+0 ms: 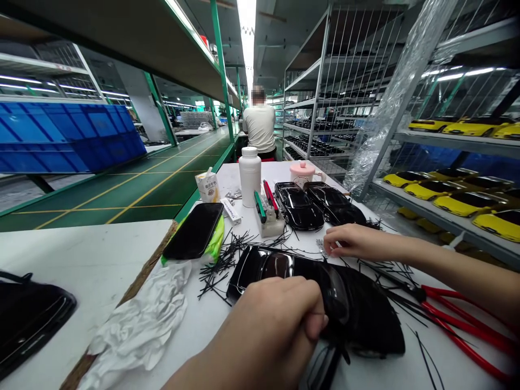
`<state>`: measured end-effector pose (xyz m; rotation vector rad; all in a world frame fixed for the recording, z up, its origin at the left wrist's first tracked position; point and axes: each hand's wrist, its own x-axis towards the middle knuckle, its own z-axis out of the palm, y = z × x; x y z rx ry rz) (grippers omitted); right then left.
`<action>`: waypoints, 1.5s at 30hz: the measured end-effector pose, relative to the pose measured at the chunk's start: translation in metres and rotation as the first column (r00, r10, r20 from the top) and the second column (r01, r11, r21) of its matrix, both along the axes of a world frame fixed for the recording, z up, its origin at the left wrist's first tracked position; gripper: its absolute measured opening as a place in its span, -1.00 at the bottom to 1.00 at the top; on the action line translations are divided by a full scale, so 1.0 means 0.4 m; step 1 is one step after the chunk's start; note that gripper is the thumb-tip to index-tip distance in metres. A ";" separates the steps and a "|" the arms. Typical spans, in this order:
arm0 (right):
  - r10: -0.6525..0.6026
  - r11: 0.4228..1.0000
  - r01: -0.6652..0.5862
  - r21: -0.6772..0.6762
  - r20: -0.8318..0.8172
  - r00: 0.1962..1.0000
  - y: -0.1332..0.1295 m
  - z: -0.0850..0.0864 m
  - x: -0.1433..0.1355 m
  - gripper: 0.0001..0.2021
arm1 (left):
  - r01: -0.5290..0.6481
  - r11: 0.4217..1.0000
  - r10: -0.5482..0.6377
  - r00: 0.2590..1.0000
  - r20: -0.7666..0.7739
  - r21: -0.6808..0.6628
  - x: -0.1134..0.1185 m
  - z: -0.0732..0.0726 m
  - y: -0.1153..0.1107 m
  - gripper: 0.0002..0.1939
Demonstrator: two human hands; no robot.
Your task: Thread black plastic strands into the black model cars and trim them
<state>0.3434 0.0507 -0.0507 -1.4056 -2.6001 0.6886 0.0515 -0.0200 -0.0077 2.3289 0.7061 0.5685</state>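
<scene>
A glossy black model car lies on the white table in front of me. My left hand is closed in a fist over its near side; what the curled fingers hold, if anything, is hidden. Beyond the car, my right hand reaches in from the right with bent fingers drawn together. Its fingertips are down at some small shiny pieces on the table, too small to make out. Two more black model cars stand just behind that hand. Thin black strips are scattered around the car.
Red-handled cutters lie at the right. Left are a phone and crumpled white paper. A white bottle, pink-lidded mug and pen holder stand behind. Shelves of yellow cars line the right; a person sits ahead.
</scene>
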 end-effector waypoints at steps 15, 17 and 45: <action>-0.295 0.911 0.068 -0.407 -0.527 0.797 -0.181 0.149 -0.130 -0.61 | -0.132 0.947 0.217 0.936 0.278 -0.294 0.016 0.005 -0.007 -0.66; -0.346 0.870 0.038 -0.492 -0.553 0.758 -0.196 0.149 -0.149 -0.60 | -0.138 0.947 0.219 0.938 0.269 -0.290 0.016 0.006 -0.007 -0.67; -0.490 0.750 0.011 -0.662 -0.544 0.681 -0.183 0.125 -0.154 -0.60 | -0.168 0.950 0.224 0.955 0.196 -0.263 0.012 0.002 -0.010 -0.69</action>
